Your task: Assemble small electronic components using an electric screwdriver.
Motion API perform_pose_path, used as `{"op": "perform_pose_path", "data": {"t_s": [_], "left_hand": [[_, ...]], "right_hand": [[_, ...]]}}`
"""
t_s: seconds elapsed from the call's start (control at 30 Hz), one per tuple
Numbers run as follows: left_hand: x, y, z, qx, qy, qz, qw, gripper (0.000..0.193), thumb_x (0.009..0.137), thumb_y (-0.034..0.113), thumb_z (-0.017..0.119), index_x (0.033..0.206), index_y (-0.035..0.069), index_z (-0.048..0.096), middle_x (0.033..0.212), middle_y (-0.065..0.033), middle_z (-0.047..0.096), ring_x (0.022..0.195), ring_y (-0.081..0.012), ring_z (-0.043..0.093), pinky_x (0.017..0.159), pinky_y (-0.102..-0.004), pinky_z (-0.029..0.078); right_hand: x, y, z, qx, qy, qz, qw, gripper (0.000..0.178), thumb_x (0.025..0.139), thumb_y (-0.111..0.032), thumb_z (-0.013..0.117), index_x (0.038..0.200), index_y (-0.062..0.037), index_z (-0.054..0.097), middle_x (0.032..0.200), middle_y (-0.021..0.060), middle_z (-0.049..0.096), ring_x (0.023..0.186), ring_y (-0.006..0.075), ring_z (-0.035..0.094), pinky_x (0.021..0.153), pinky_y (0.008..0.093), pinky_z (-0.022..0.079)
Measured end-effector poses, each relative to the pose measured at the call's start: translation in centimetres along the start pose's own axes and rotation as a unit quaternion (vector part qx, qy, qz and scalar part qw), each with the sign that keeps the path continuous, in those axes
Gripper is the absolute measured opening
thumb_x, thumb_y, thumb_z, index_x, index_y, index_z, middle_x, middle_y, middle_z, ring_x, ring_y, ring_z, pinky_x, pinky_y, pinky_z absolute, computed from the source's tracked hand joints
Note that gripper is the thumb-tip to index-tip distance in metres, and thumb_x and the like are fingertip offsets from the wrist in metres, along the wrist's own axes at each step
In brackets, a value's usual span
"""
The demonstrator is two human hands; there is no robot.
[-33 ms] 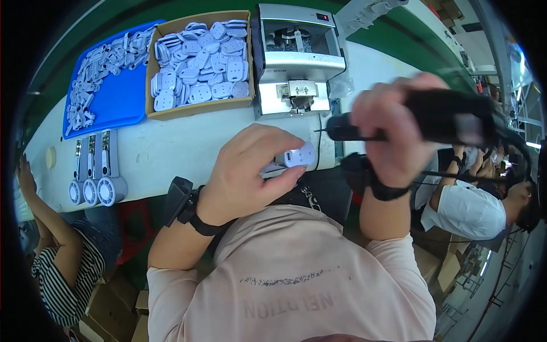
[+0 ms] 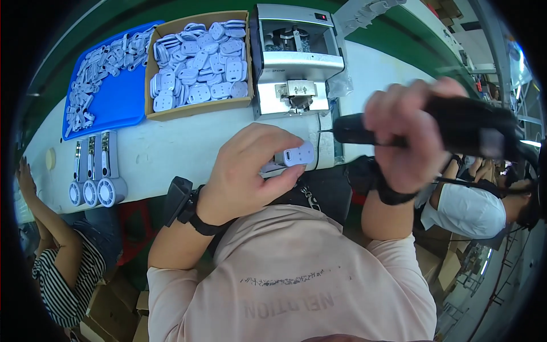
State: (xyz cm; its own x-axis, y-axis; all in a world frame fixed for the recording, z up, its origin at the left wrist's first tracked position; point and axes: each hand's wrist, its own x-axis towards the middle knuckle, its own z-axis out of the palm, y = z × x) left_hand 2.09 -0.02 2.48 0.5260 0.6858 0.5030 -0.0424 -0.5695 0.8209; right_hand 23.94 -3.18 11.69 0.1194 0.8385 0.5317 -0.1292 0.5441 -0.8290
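My left hand [image 2: 250, 171] is closed around a pale plastic handheld device [image 2: 301, 154]. The end with a small slot and holes faces right, between thumb and fingers; my palm hides the rest. To the right, my right hand [image 2: 407, 128] grips a black electric screwdriver [image 2: 467, 125], slightly blurred. Its thin bit points left toward the device, a short gap away. Beyond both hands stands a silver screw feeder machine [image 2: 299, 65] with a window on top. Three similar devices with round fan-like ends [image 2: 111, 191] lie side by side at the left.
A cardboard box [image 2: 199, 111] full of flat pale plastic parts sits behind my left hand. Beside it, a blue tray [image 2: 117, 108] carries many small pale parts. A cable [image 2: 319, 142] runs down the table by the feeder. People sit at both sides.
My right hand and the screwdriver have shifted slightly to the right, away from the device. My left hand holds the device almost still.
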Motion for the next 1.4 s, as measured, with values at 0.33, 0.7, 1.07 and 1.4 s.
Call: {"op": "perform_pose_path", "data": {"t_s": [0.33,0.7,1.07,1.4], "left_hand": [[0.1,0.4,0.0,-0.016,0.009,-0.014,1.0,0.034,0.08,0.006,0.085,0.111,0.004,0.071,0.104,-0.0132,0.073,0.092,-0.0347,0.07,0.079,-0.0417,0.057],[-0.2,0.5,0.1,-0.01,0.009,-0.02,1.0,0.034,0.081,0.006,0.085,0.111,0.003,0.072,0.104,-0.0137,0.073,0.093,-0.0344,0.07,0.08,-0.0416,0.057],[0.1,0.3,0.2,-0.006,0.009,0.005,1.0,0.029,0.081,0.007,0.085,0.108,0.004,0.074,0.103,-0.0115,0.073,0.092,-0.0312,0.071,0.079,-0.0398,0.058],[-0.3,-0.4,0.7,0.002,0.001,0.029,1.0,0.041,0.078,0.007,0.088,0.115,0.001,0.071,0.111,-0.0144,0.073,0.095,-0.0346,0.07,0.082,-0.0408,0.057]], "right_hand": [[1.5,-2.4,1.5,0.043,-0.187,-0.019,0.981,0.046,0.108,-0.028,0.064,0.147,-0.0135,0.045,0.09,0.0011,0.055,0.071,0.0149,0.056,0.069,0.0341,0.047],[1.3,-2.5,2.8,0.008,-0.109,0.007,0.994,0.045,0.108,-0.025,0.062,0.147,-0.0114,0.045,0.09,0.0019,0.057,0.07,0.015,0.056,0.069,0.0336,0.048],[2.4,-2.3,3.5,-0.037,-0.138,0.06,0.988,0.044,0.103,-0.015,0.069,0.14,-0.0115,0.045,0.088,0.0026,0.057,0.068,0.0157,0.057,0.065,0.0323,0.049],[1.2,-2.2,2.7,0.005,-0.18,0.027,0.983,0.041,0.102,-0.014,0.069,0.136,-0.0146,0.045,0.089,0.0025,0.057,0.068,0.0159,0.058,0.066,0.0329,0.049]]}}
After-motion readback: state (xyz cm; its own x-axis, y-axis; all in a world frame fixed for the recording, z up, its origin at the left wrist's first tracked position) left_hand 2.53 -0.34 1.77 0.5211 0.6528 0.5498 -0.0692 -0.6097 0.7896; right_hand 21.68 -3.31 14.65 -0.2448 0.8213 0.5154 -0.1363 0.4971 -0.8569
